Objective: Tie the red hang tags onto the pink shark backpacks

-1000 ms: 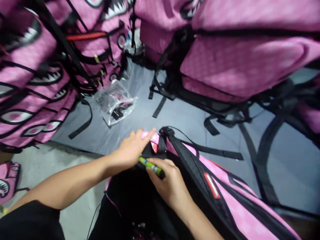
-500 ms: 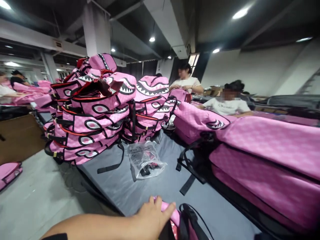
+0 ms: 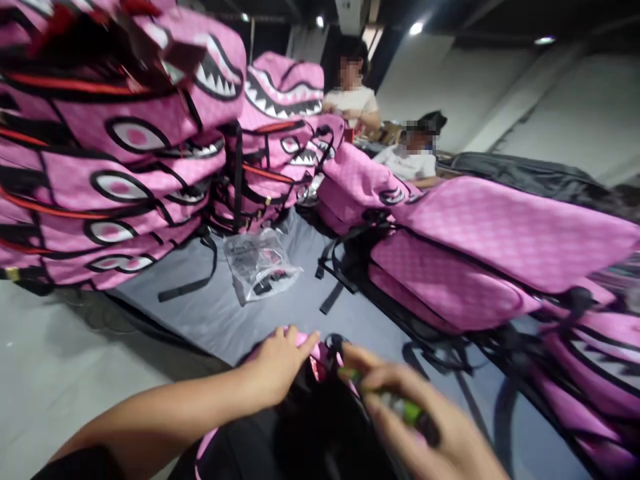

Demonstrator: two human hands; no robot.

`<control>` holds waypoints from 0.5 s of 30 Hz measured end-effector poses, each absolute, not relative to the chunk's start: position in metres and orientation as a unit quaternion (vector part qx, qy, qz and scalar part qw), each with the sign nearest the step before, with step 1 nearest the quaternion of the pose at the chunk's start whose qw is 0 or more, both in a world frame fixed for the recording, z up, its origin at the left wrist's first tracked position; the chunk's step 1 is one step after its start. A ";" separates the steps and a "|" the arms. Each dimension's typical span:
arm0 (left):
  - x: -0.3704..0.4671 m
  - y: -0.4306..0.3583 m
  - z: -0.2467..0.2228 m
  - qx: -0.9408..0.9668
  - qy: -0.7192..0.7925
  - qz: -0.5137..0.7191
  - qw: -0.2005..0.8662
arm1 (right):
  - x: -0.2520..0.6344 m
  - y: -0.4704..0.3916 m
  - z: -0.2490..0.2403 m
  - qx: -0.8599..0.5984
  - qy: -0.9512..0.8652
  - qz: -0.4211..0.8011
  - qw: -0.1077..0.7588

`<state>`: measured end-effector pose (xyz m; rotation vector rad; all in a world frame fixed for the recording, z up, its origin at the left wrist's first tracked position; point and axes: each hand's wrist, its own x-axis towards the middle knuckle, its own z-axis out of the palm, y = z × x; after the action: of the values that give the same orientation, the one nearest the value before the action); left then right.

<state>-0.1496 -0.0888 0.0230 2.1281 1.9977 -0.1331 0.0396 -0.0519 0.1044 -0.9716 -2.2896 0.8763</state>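
A pink and black backpack (image 3: 320, 433) lies at the near edge of the table, its black side towards me. My left hand (image 3: 280, 363) is closed over its pink top edge, near a shiny red patch. Held in the curled fingers of my right hand (image 3: 430, 413) is a small green tool with a dark end (image 3: 407, 410). Motion blur hides its exact kind. This hand hovers just over the backpack's right side, close to a black strap. Whether the tool touches the fabric, I cannot tell.
Tall stacks of pink backpacks with shark-teeth prints (image 3: 125, 167) rise at left. Beyond my hands, a clear plastic bag (image 3: 263, 267) with small dark items lies on the grey table (image 3: 200, 320). More pink bags (image 3: 450, 267) line the right. Two people sit or stand at the back.
My right hand has come into view from the lower right with the green tool. My left hand still holds the backpack's top. The view has tilted down and shifted right.
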 end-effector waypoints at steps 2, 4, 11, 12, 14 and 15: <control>-0.151 -0.086 0.023 0.723 0.680 -0.056 0.110 | 0.017 -0.020 0.117 -0.351 -0.841 0.241 0.334; -0.153 -0.083 0.022 0.728 0.677 -0.055 0.096 | -0.021 0.020 0.103 -0.326 -0.870 0.178 0.325; -0.159 -0.075 0.016 0.743 0.663 -0.057 0.073 | -0.181 0.113 -0.012 -0.448 -0.863 0.231 -0.045; -0.161 -0.073 0.016 0.746 0.659 -0.056 0.078 | -0.194 0.116 -0.023 -0.455 -0.857 0.236 -0.051; -0.164 -0.070 0.016 0.747 0.656 -0.060 0.095 | -0.211 0.120 -0.039 -0.461 -0.850 0.248 -0.057; -0.166 -0.069 0.016 0.747 0.655 -0.061 0.101 | -0.215 0.122 -0.045 -0.460 -0.848 0.255 -0.060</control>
<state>-0.1656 -0.0691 0.0158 2.2067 1.9346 -0.1793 -0.2146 0.1218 -0.0446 -1.5039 -2.7718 0.8317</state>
